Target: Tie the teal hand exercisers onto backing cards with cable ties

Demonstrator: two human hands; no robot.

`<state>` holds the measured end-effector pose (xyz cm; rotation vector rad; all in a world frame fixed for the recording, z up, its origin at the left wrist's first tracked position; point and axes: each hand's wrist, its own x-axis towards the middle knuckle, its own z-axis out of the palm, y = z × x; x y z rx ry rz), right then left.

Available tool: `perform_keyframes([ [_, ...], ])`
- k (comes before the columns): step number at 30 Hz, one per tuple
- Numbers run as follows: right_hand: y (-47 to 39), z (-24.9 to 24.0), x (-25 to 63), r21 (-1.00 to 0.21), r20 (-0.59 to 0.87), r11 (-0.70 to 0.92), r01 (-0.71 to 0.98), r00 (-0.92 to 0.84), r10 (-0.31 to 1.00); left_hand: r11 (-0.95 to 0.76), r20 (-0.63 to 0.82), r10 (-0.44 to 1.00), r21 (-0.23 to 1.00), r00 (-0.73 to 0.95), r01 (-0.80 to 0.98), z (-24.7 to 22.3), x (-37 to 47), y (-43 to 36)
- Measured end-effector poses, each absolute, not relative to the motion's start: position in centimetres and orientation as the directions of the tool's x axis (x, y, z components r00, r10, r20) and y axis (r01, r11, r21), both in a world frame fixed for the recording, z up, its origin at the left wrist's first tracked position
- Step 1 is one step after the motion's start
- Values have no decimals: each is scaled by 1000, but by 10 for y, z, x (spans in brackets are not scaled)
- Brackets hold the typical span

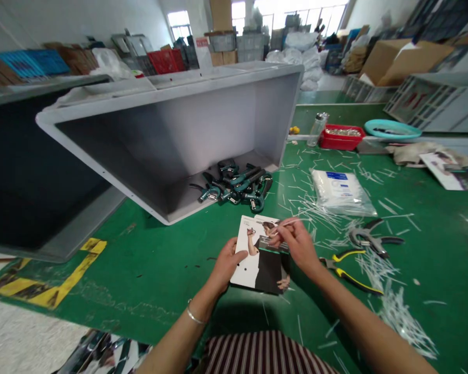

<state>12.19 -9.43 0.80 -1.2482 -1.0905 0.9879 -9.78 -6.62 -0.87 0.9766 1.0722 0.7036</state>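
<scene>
My left hand (224, 265) grips the left edge of a printed cardboard card (267, 270), thumb on its face. The card shows a picture of a person in black and has small holes at its left. Over the card's upper right corner, my right hand (299, 248) pinches a thin white cable tie (296, 222). Its fingertips are close to the card; whether the tie passes through it I cannot tell. To the right lie yellow-and-black cutting pliers (349, 270) with handles apart, and a grey-and-black hand grip exerciser (368, 239).
A grey plastic crate (167, 93) lies tipped on its side, with several teal-and-black hand grip exercisers (242, 182) at its mouth. Loose white cable ties (407, 317) litter the right side, around a clear bag (341, 192). Behind stand a red tray (341, 144) and a glass bottle (317, 130).
</scene>
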Motion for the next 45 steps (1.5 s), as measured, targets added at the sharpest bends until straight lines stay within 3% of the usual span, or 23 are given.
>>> perform_keyframes([
  [5,-106,-27,83,-991,50,24,134,200,979,396,-372,872,918,319,-10,-15,-110,-65],
  [12,-114,-31,79,-992,63,36,118,232,971,439,-388,886,878,254,-190,-36,-110,-70],
  [18,-118,-35,80,-972,95,42,233,224,970,512,-439,836,839,330,-182,-40,-100,-71],
  [26,-118,-33,81,-981,92,39,190,281,955,513,-448,835,843,319,-160,-40,-94,-67],
  [30,-120,-36,82,-953,133,63,296,224,965,500,-440,839,856,319,-134,-41,-94,-66],
  [36,-113,-39,82,-850,301,252,463,33,953,322,-318,875,945,364,52,-37,-98,-60],
  [40,-108,-35,85,-906,250,228,358,17,968,98,-172,906,974,387,205,-33,-99,-59],
  [45,-106,-33,92,-953,210,209,219,-20,978,-55,-140,881,918,452,392,-18,-94,-62],
])
